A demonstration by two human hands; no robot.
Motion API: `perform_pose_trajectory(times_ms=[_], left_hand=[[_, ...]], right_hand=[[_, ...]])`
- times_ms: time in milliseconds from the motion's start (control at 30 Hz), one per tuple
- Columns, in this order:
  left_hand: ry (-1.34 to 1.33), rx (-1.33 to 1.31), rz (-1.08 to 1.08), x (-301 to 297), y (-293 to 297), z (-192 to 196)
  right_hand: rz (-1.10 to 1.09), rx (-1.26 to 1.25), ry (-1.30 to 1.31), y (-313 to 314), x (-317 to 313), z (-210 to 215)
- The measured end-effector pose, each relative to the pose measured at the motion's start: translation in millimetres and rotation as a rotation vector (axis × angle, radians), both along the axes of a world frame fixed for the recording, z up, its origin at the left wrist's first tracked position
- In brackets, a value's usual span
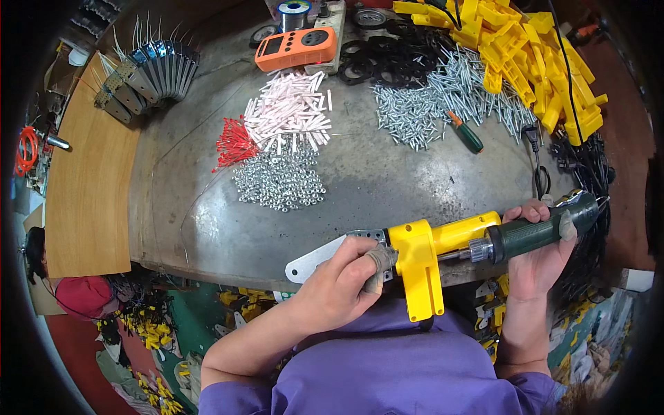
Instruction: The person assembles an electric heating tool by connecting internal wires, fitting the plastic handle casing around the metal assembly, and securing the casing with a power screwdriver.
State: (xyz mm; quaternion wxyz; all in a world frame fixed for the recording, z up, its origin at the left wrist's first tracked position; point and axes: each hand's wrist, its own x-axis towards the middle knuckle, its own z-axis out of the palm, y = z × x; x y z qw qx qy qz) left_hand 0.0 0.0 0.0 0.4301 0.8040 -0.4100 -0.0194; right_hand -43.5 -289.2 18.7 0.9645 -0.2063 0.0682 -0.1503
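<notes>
Housing (413, 270) in yellow plastic is held in front of the person's purple shirt (387, 370), over the near edge of the grey workbench (387, 180); clock directions here run from it. At nine o'clock a flat metal plate (315, 261) with a rounded end juts out. The left hand (337, 287) is clamped on the joint between plate and housing, a wrapping (382, 259) around one of its digits. At about half past two the right hand (532, 270) grips a dark green power screwdriver (526, 236), fingers behind and thumb in front. The hands are apart, joined only by tool and work: the bit (453, 255) runs to the housing's right side, its very tip hidden. At ten o'clock lie a heap of nuts (280, 181), small red pieces (235, 142) and, farther out, a fan of metal plates with wires (155, 72). Toward eleven come pale pink sticks (287, 111), an orange meter (296, 50) and a wire spool (294, 21). Black rings (366, 61) lie near twelve, silver screws (415, 111) just past it, with a small screwdriver (469, 137) beside them. Yellow parts (515, 48) pile up at one o'clock, black cables (591, 162) at two.
</notes>
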Motion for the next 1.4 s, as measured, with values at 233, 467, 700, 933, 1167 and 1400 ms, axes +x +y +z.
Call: perform_pose_trajectory(times_ms=[233, 467, 700, 933, 1167, 1400], left_hand=[[0.034, -0.071, -0.037, 5.4, 0.6, 3.5], [-0.117, -0.054, 0.131, 4.7, -0.2, -1.6], [-0.146, -0.089, 0.075, 5.4, -8.1, -2.5], [-0.159, -0.028, 0.081, 6.3, -9.1, 3.3], [-0.238, 0.191, 0.157, 0.2, -4.5, 8.5], [-0.200, 0.211, 0.080, 1.7, 26.8, 15.2]], right_hand=[[-0.034, -0.033, -0.031, 5.9, -2.2, 0.2], [-0.036, -0.029, -0.006, 7.0, -3.3, 0.0], [-0.035, -0.023, -0.069, 6.4, -1.8, -7.0], [-0.058, -0.156, 0.047, 4.6, 1.5, 14.4], [-0.143, -1.614, 0.694, -102.3, 8.5, 31.4], [-0.526, -2.495, 0.716, -122.1, 12.1, 23.8]])
